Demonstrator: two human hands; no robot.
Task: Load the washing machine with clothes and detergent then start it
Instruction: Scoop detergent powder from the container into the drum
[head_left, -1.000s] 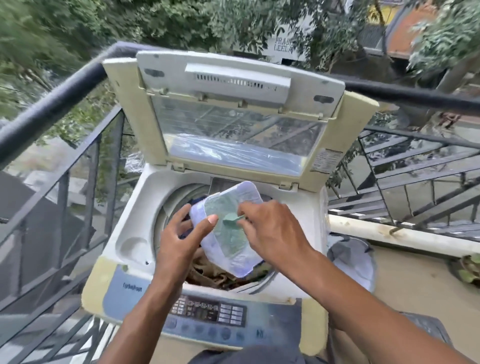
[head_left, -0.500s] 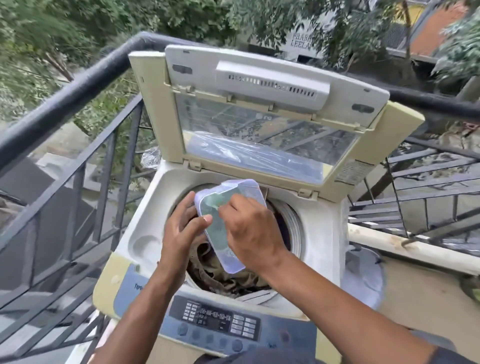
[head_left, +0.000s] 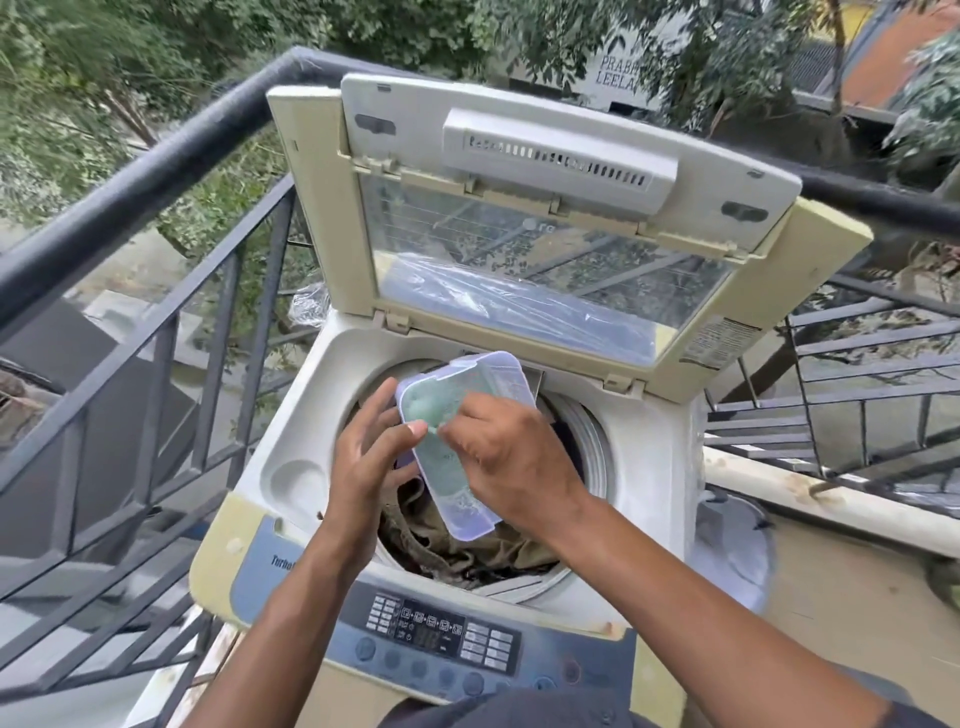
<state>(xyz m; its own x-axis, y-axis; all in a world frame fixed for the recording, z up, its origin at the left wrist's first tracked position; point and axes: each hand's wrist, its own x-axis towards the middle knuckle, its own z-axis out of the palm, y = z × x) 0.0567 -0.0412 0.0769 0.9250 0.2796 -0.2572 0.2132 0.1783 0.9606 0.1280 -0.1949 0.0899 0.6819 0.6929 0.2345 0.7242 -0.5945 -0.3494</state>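
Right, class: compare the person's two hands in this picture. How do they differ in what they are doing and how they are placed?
The left hand holds the plastic detergent box by its side, thumb on the rim, while the right hand reaches into the box with curled fingers; what it pinches is hidden. The left hand sits beside the box; the right hand lies over its open face. Both are above the washing machine's drum, where clothes lie.

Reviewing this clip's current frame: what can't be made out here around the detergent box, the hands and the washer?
- Head view: the right hand covers part of the detergent box, so whatever its fingers pinch is hidden.
- The left hand hides the box's near side.
- Control panel labels are too small and blurred to read.
- The clothes deeper in the drum sit behind box and hands.
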